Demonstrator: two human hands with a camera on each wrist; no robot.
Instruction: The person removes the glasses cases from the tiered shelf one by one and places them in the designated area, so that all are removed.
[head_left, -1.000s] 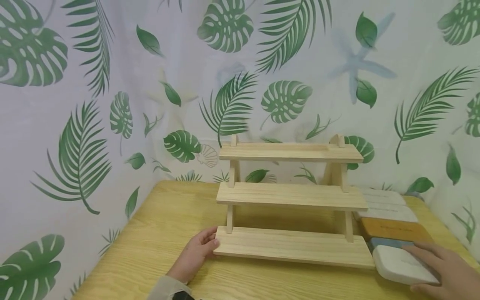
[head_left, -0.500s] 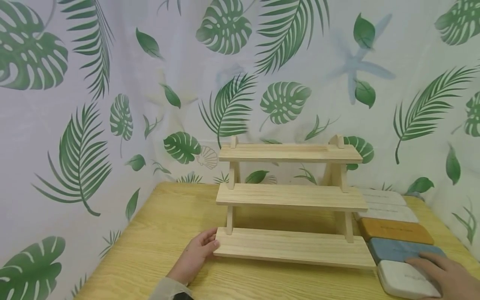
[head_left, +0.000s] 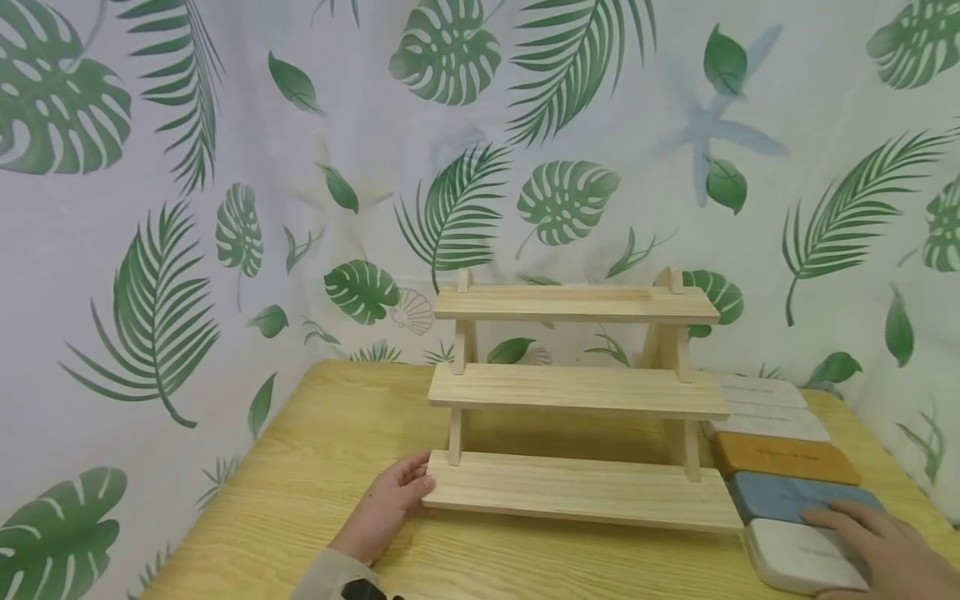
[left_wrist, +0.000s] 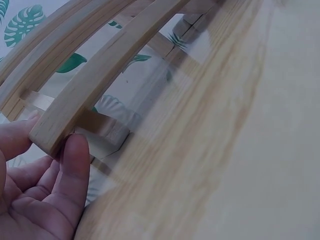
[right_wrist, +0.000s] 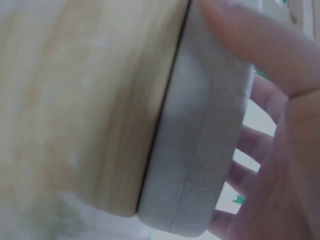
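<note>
A light wooden three-tier display stand [head_left: 577, 389] stands on the table in the head view. My left hand [head_left: 382, 510] pinches the left end of its bottom shelf [head_left: 581, 490]; the left wrist view shows the thumb and fingers [left_wrist: 75, 167] on either side of that board's end. At the front right, my right hand [head_left: 888, 546] holds a white rounded case [head_left: 798, 554], flat against the table. In the right wrist view a seam runs along the case's side [right_wrist: 192, 150], with the thumb near its top and the other fingers behind it. A blue case [head_left: 798, 496] lies just beyond.
Behind the blue case an orange-brown case [head_left: 783, 457] and white cases [head_left: 765, 407] form a row along the stand's right side. The wood-grain table [head_left: 337, 442] meets a leaf-printed curtain [head_left: 480, 192] at the back and left.
The white case has come off the blue case toward me and now lies flat in front of it, my right hand moving with it. The left hand stays on the shelf end.
</note>
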